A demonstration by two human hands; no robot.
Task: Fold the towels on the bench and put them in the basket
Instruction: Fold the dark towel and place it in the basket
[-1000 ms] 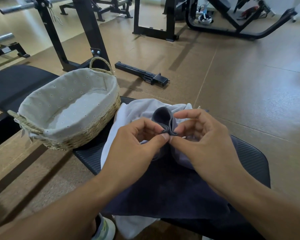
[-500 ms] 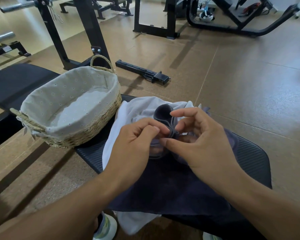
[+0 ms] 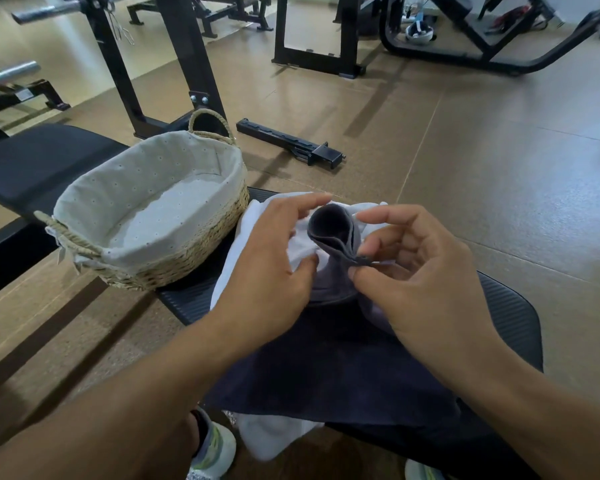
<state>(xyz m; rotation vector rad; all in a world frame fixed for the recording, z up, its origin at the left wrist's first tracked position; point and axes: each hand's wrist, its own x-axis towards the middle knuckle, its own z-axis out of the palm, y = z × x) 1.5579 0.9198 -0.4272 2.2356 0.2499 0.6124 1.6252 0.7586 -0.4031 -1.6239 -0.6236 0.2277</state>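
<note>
A dark navy towel (image 3: pixel 340 368) lies over a white towel (image 3: pixel 274 438) on the black bench (image 3: pixel 510 317). One corner of the dark towel is lifted into a loop (image 3: pixel 331 228). My right hand (image 3: pixel 426 275) pinches that corner's edge between thumb and forefinger. My left hand (image 3: pixel 274 268) hovers just left of the loop, fingers spread, holding nothing that I can see. The woven basket (image 3: pixel 187 261) with a pale fabric lining stands on the bench to the left, with nothing inside.
A second black bench pad (image 3: pixel 39 164) lies at the left behind the basket. Black rack uprights (image 3: pixel 194 64) and a loose black metal bar (image 3: pixel 291 143) sit on the brown floor beyond. My shoes (image 3: pixel 212 448) show below the bench.
My left hand let go of the dark towel's corner and opened, moving left. The right hand keeps the pinch and the lifted loop stands higher.
</note>
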